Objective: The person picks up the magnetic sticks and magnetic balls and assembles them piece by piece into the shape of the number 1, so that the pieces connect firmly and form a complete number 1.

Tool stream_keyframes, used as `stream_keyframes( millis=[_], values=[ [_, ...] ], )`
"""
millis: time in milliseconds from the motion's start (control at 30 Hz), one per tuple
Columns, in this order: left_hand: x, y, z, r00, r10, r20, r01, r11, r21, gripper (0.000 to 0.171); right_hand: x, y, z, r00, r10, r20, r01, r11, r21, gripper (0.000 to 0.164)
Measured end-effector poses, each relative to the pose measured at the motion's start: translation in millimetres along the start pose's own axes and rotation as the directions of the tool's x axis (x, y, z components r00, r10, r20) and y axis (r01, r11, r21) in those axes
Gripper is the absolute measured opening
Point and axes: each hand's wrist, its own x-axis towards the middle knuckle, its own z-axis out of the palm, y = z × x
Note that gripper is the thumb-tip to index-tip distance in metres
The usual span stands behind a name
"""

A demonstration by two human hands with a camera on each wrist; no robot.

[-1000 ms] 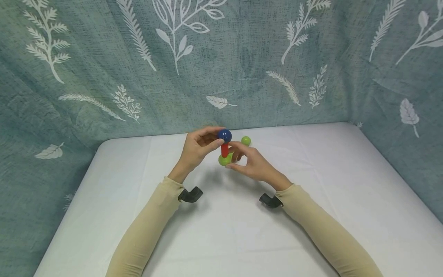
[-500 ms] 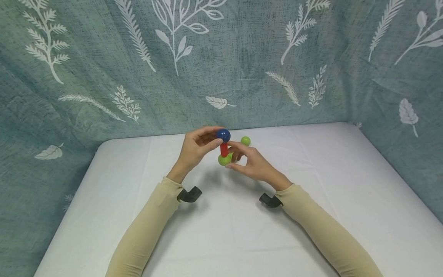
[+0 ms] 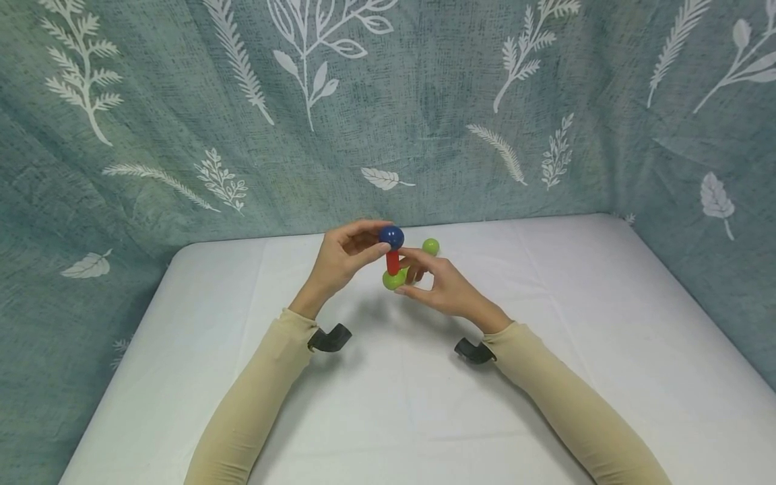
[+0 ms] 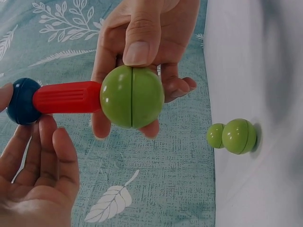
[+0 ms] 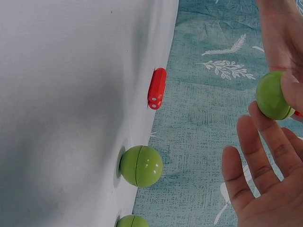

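Note:
My left hand (image 3: 341, 261) pinches a shiny blue ball (image 3: 391, 237) between thumb and fingers. A ridged red rod (image 4: 68, 98) joins that ball to a green ball (image 4: 132, 97) with a seam round its middle. In the head view the joined piece stands upright above the table, blue end up. My right hand (image 3: 445, 286) grips the green ball at the lower end, thumb on one side and fingertips on the other. The right wrist view shows the same green ball (image 5: 273, 96) with most of the rod hidden.
Two loose green balls, a nearer one (image 5: 141, 166) and one cut by the frame (image 5: 133, 221), lie on the white table (image 3: 400, 404). Red rods (image 5: 157, 88) lie together there too. Behind the table hangs a leaf-patterned curtain (image 3: 424, 155).
The left hand and the blue ball have shifted very slightly left, making the rod a little more upright. The right hand has kept its place and both grips stay the same.

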Motion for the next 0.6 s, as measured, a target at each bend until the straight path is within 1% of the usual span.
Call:
stream_keyframes(
  millis=[333,600],
  values=[
    [-0.8,-1.9,-0.5,1.0,0.015,0.015,-0.014,0.999,-0.033,0.038,-0.6,-2.7,1.4,1.0,-0.008,0.001,0.008,1.0,0.027,0.062],
    [-0.5,0.5,-1.0,1.0,0.019,-0.001,-0.019,1.0,-0.016,0.035,-0.1,-2.1,3.5,1.0,-0.029,-0.004,0.029,0.999,0.016,0.058]
  ],
)
